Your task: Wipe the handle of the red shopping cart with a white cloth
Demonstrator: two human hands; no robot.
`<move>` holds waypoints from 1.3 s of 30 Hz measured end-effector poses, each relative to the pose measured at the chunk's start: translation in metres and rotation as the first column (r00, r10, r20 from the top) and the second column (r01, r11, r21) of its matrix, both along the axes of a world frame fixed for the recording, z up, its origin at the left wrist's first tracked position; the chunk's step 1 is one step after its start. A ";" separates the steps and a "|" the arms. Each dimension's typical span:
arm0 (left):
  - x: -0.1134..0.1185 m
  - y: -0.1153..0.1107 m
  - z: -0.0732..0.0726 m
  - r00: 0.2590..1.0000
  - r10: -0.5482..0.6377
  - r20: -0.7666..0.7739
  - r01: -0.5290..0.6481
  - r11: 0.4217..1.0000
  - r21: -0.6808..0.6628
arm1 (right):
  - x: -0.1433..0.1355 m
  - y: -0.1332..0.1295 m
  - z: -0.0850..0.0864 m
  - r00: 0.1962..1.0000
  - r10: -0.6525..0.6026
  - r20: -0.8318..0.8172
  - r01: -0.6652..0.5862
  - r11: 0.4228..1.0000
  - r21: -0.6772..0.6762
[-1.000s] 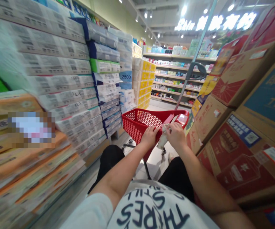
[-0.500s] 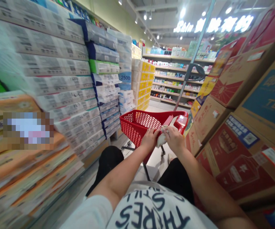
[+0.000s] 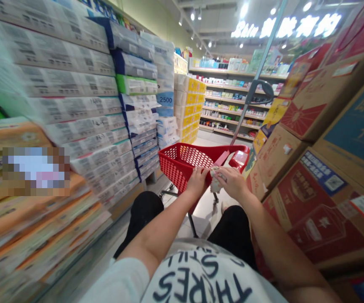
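A red plastic shopping cart (image 3: 173,168) with a perforated basket stands directly before my knees. My left hand (image 3: 197,182) is closed over the near rim of the basket. A crumpled whitish cloth (image 3: 216,185) is bunched in my right hand (image 3: 233,182), just right of the left one. It presses against the cart's near edge by a pinkish bar (image 3: 222,158), its lower end hanging down. The fingertips of my right hand lie over the cloth and hide part of it.
Tall stacks of wrapped tissue packs (image 3: 83,109) rise on the left, orange packs (image 3: 43,223) nearest. Cardboard cartons (image 3: 320,202) crowd the right side. Behind the cart, a slanted metal pole (image 3: 240,122) carries a grey handle (image 3: 265,91). Stocked shelves (image 3: 229,94) line the back.
My right hand has shifted slightly up and flattened over the cloth, whose hanging end looks smaller. My left hand stays on the rim. The view has shifted a little.
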State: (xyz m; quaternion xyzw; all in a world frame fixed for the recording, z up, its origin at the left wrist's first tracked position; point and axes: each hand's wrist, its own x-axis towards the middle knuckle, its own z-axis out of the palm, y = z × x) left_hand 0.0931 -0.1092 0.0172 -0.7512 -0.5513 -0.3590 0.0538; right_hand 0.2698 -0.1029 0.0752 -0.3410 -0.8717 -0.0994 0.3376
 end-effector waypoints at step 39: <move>-0.038 0.006 -0.012 0.956 -0.099 0.276 0.030 0.969 0.246 | -0.038 -0.014 -0.008 0.964 0.246 -0.103 -0.246 0.969 0.010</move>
